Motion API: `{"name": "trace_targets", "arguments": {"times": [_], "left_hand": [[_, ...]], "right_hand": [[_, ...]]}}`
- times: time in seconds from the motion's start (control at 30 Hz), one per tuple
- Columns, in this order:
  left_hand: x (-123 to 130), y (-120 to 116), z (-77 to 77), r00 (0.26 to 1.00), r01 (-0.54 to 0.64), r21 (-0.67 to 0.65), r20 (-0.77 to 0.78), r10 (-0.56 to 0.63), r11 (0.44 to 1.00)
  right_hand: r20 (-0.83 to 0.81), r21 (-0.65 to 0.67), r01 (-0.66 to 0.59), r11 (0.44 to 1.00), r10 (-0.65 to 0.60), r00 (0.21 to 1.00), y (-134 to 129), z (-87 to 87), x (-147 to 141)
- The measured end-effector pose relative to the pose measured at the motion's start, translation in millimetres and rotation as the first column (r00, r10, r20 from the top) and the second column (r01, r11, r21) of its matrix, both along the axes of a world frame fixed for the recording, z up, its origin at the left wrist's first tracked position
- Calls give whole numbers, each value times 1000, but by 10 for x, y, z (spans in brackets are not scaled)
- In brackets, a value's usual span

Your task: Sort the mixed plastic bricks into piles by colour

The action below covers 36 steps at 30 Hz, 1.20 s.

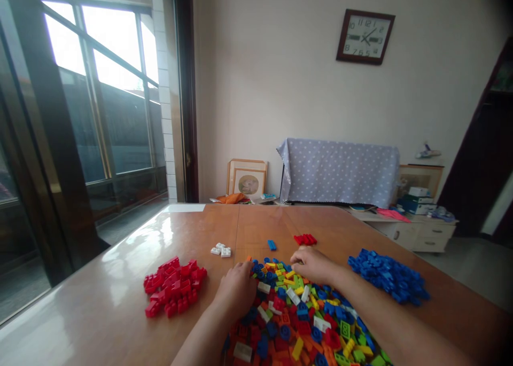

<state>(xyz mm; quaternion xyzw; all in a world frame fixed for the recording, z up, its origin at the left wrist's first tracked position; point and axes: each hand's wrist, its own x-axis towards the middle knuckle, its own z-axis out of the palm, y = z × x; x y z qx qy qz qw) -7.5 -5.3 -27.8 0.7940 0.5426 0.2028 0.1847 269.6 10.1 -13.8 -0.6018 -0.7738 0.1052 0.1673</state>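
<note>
A large mixed heap of toy building bricks [303,327] in many colours lies in front of me on the table. At the heap's far left edge is my left hand [239,287], its fingers bent down. A small orange brick [249,258] shows right at those fingertips; whether they grip it is unclear. My right hand [311,263] reaches over the far right edge of the heap with its fingers curled together. What is between them is hidden. Just beyond that hand sits a short row of red bricks [305,240], with a small blue brick [272,245] left of it.
A pile of red bricks [175,287] lies at left and a pile of blue bricks [388,276] at right. Several white bricks [221,250] sit farther back. The brown wooden table [120,302] extends towards a cloth-covered object [340,171] by the wall.
</note>
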Motion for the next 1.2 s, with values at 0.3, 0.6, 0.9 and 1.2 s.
{"name": "trace_targets", "arguments": {"times": [0.3, 0.6, 0.9, 1.2], "left_hand": [[20, -68, 43, 994, 100, 76, 43, -104, 992], [7, -128, 139, 995, 97, 30, 4, -97, 995], [0, -117, 120, 993, 114, 68, -20, -113, 991], [-10, -118, 85, 993, 113, 102, -39, -110, 988]], "right_hand": [[-70, -38, 13, 999, -16, 997, 176, -66, -74], [-248, -243, 280, 929, -338, 908, 682, -178, -235], [-360, -439, 289, 851, -461, 811, 988, -290, -250], [-444, -382, 274, 883, -435, 784, 1012, -329, -277]]}}
